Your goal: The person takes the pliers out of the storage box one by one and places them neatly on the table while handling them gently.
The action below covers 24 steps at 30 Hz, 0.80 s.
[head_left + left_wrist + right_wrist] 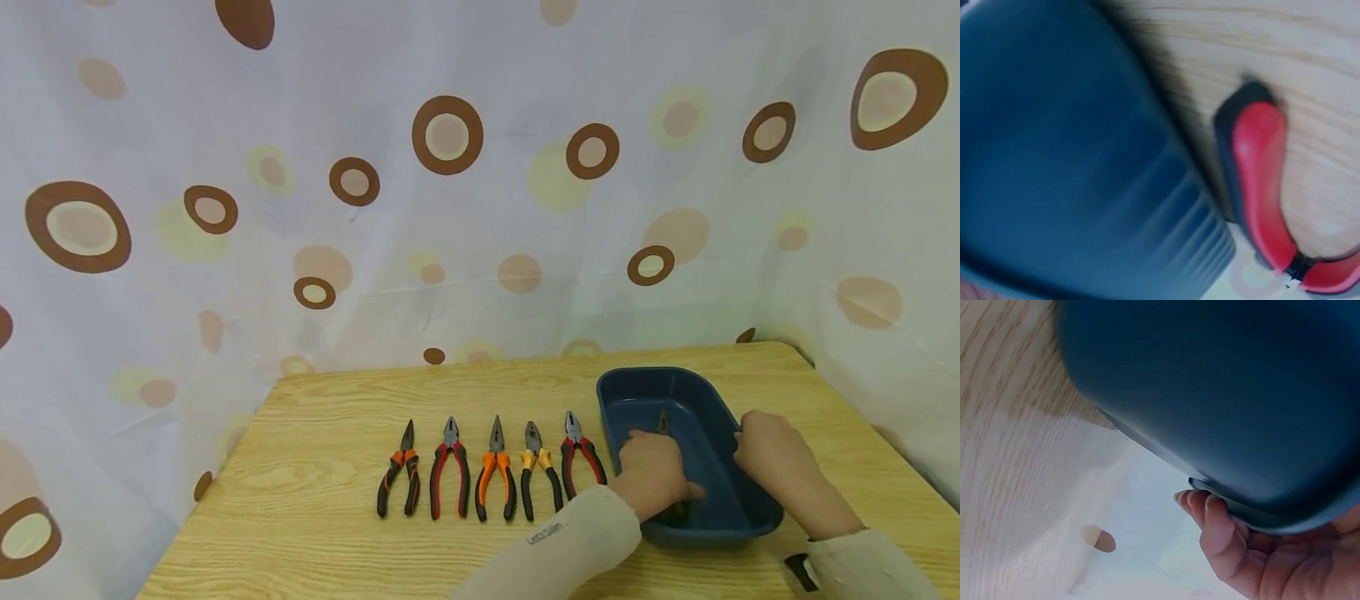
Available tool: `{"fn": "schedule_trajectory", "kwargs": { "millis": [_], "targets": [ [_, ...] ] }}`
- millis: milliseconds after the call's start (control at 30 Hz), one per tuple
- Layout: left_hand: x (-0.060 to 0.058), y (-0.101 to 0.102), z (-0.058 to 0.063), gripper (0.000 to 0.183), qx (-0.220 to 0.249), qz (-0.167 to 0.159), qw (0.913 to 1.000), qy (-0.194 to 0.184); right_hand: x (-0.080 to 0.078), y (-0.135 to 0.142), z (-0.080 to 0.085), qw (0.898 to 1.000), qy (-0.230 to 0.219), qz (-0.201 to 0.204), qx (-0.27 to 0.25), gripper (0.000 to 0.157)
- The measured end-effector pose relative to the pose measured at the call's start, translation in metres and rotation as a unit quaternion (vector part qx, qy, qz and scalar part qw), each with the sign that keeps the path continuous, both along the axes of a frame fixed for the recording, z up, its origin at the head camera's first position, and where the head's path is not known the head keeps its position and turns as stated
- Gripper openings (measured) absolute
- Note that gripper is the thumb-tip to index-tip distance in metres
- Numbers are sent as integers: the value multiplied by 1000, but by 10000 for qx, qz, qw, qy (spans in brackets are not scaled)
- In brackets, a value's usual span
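A dark blue tray [647, 374] stands at the right of the wooden table. My left hand [651, 472] is down inside it, fingers curled over a pair of pliers [663, 422] whose dark nose sticks out past the knuckles. My right hand [765, 447] grips the tray's right rim. In the right wrist view its fingers [1221, 542] hook under the tray's edge [1222, 394]. The left wrist view shows the tray's outer wall [1072, 156] and a red handle [1261, 187] beside it.
Several pliers lie in a row left of the tray, noses pointing away: black-orange [400, 480], red-black [450, 472], orange [496, 472], yellow-black [538, 472] and red-black [579, 458], the last close to the tray. A spotted curtain [450, 208] hangs behind and right.
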State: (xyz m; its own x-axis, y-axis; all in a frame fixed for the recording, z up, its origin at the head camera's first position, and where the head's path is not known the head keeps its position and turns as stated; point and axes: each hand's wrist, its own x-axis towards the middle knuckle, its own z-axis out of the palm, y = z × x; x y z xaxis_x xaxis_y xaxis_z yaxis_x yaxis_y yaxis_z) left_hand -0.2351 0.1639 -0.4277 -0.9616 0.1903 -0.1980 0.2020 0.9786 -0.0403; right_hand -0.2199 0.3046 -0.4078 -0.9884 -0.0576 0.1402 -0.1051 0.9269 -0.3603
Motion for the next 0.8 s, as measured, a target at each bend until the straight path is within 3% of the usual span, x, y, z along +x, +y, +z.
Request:
{"fn": "schedule_trajectory", "kwargs": {
  "millis": [200, 400, 600, 800],
  "targets": [
    [8, -5, 12, 56, 222, -190, 9994, 161, -1, 0, 0, 9999, -83, -51, -25, 19],
    [13, -13, 23, 65, 478, -175, 9987, 94, 0, -2, 0, 9999, -143, -55, -56, 19],
    [21, -36, 37, 62, 951, -642, 9929, 314, 2, -1, -1, 10000, -21, 44, -53, 20],
    [30, -60, 54, 56, 1584, -689, 9845, 317, 1, -1, 2, 10000, 34, 74, -3, 19]
  ]
}}
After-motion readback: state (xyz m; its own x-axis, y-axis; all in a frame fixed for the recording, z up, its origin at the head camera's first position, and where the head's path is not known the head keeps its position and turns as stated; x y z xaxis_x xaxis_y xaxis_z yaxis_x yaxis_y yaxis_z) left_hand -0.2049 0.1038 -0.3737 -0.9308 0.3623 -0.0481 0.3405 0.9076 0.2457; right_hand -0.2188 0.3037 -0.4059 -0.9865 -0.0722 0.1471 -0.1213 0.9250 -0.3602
